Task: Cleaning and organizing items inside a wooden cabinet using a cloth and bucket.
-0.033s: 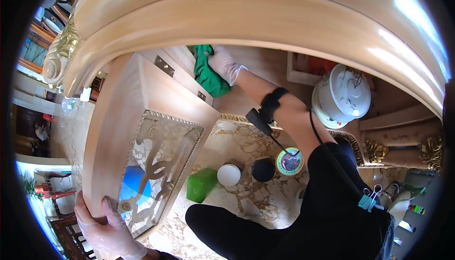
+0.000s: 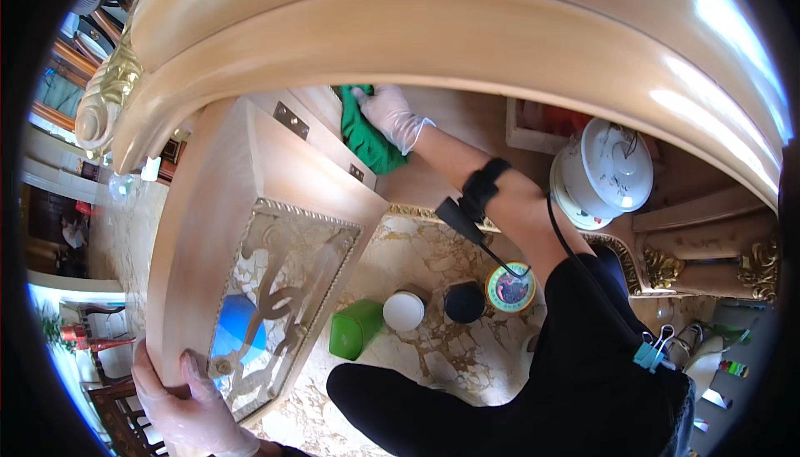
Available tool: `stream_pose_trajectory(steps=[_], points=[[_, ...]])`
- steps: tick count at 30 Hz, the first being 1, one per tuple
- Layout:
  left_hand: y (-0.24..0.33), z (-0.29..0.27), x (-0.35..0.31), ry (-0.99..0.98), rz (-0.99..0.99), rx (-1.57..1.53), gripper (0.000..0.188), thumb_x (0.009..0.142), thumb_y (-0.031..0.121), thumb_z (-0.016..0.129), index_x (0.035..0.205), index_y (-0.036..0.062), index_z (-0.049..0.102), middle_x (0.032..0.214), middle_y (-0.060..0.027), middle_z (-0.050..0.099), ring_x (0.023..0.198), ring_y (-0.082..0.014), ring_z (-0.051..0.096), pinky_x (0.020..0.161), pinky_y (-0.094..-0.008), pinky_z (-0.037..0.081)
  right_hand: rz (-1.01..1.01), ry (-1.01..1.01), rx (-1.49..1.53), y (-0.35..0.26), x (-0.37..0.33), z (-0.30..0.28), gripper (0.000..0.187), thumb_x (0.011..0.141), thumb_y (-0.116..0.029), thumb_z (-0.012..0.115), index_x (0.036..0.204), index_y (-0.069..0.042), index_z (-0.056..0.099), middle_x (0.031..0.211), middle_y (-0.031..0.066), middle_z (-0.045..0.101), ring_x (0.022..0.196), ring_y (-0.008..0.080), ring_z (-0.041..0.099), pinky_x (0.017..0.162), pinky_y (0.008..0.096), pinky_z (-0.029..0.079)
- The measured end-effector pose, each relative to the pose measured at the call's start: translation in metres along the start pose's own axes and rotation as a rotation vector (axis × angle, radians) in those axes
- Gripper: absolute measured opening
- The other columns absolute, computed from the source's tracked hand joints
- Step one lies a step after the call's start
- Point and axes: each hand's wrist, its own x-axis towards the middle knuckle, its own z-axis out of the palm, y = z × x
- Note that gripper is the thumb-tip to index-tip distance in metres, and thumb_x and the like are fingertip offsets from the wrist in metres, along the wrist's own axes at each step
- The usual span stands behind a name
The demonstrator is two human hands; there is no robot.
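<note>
My left hand (image 2: 193,411), in a clear glove, grips the edge of an opened cabinet door (image 2: 317,182) with a carved, see-through panel. Inside the cabinet, my right hand (image 2: 390,114), gloved too, is closed on a green cloth (image 2: 367,142). The cloth hangs against the inner side wall, beside the metal hinges (image 2: 291,119). Part of it is hidden behind the cabinet's curved top edge (image 2: 433,40). A black strap (image 2: 483,186) with a cable circles my right forearm.
White lidded pots (image 2: 615,165) stand inside at the right, near a pale box (image 2: 533,124). On the marble floor sit a green container (image 2: 357,329), a white-lidded jar (image 2: 404,311), a dark-lidded jar (image 2: 463,300) and a round tin (image 2: 510,287). Something blue (image 2: 239,329) shows through the door panel.
The whole view has shifted very slightly. My right hand stays on the green cloth and my left hand on the door edge.
</note>
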Motion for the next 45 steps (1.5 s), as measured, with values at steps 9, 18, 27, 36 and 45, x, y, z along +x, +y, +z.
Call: stream_pose_trajectory(steps=[9, 18, 27, 36, 45], points=[[0.023, -0.004, 0.009, 0.160, 0.094, 0.022, 0.062, 0.078, 0.064, 0.057, 0.095, 0.0059, 0.068, 0.083, -0.0138, 0.067, 0.068, -0.0301, 0.064, 0.060, -0.0390, 0.051, -0.074, 0.069, -0.151, -0.002, 0.015, -0.013, 0.029, 0.085, -0.009, 0.050, 0.113, -0.003, 0.056, 0.112, 0.0237, 0.057, 0.102, 0.0388, 0.054, 0.088, 0.0398, 0.044], [0.019, -0.003, 0.006, 0.182, 0.084, 0.031, 0.061, 0.078, 0.064, 0.059, 0.096, 0.0062, 0.068, 0.082, -0.0126, 0.067, 0.066, -0.0300, 0.064, 0.058, -0.0379, 0.050, -0.913, 0.335, -0.086, -0.075, 0.062, -0.019, 0.025, 0.090, -0.012, 0.047, 0.105, 0.004, 0.059, 0.108, 0.0221, 0.060, 0.106, 0.0355, 0.055, 0.090, 0.0399, 0.044], [0.023, 0.004, 0.011, 0.231, 0.087, 0.035, 0.060, 0.077, 0.063, 0.061, 0.093, 0.0059, 0.069, 0.082, -0.0111, 0.068, 0.067, -0.0301, 0.065, 0.057, -0.0367, 0.050, 0.070, 0.096, -0.263, 0.026, 0.068, -0.004, 0.043, 0.090, -0.026, 0.046, 0.121, 0.003, 0.051, 0.126, 0.0232, 0.051, 0.124, 0.0337, 0.043, 0.103, 0.0348, 0.036], [0.020, 0.001, 0.011, 0.226, 0.103, -0.018, 0.062, 0.078, 0.065, 0.058, 0.094, 0.0054, 0.067, 0.083, -0.0119, 0.067, 0.067, -0.0297, 0.064, 0.059, -0.0375, 0.050, -0.510, 0.240, -0.650, -0.050, 0.120, -0.054, 0.049, 0.087, -0.026, 0.050, 0.131, -0.005, 0.045, 0.130, 0.0214, 0.049, 0.124, 0.0367, 0.043, 0.104, 0.0359, 0.034], [0.012, -0.004, 0.002, -0.055, 0.028, -0.074, 0.053, 0.084, 0.047, 0.059, 0.117, 0.0063, 0.057, 0.100, -0.0163, 0.060, 0.091, -0.0361, 0.059, 0.075, -0.0408, 0.048, -0.378, 0.290, -0.816, 0.034, 0.059, -0.040, 0.036, 0.083, -0.019, 0.050, 0.115, -0.006, 0.060, 0.110, 0.0191, 0.062, 0.103, 0.0393, 0.057, 0.088, 0.0405, 0.047]])
